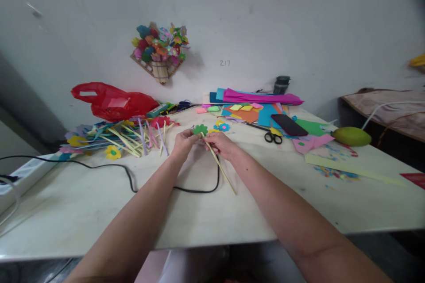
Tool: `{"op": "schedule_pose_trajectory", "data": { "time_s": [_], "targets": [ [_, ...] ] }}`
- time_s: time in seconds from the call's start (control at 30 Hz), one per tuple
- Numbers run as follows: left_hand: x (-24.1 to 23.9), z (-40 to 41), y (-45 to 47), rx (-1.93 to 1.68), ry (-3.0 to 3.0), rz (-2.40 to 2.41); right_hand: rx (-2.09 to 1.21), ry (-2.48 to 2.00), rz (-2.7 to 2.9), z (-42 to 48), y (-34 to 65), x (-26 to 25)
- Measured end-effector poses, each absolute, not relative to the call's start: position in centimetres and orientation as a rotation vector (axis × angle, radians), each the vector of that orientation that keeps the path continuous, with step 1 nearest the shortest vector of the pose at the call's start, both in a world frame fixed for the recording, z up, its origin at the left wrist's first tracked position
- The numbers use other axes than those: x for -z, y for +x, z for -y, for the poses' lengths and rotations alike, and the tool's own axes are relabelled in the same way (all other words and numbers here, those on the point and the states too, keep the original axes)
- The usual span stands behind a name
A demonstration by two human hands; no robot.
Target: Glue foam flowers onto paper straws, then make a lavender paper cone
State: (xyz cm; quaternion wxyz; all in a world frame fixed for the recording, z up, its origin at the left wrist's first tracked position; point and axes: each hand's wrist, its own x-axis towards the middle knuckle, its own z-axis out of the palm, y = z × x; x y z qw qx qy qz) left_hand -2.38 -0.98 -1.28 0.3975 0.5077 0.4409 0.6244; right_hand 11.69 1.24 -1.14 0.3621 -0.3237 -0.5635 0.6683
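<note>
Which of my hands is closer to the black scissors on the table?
Right. The right hand is just left of the scissors; the left hand lies farther left, beyond it.

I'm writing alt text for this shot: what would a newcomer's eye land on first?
Centre frame, the left hand and right hand pinch a green paper flower on a yellow stick. A red plastic bag lies back left by a heap of paper strips, and a bouquet of paper flowers hangs on the wall above.
</note>
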Motion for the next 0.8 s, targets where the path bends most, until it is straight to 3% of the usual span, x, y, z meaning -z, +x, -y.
{"op": "schedule_pose_trajectory", "data": {
  "time_s": [0.37,0.8],
  "targets": [
    [0.8,1.3,-2.8,-1.711,1.285,-1.218,-1.462,-0.812,1.437,-1.2,11.6,0.7],
    [0.8,2.4,-1.0,-1.22,1.478,-1.239,-1.306,-0.801,1.197,-1.4,11.8,0.0]
  ]
}}
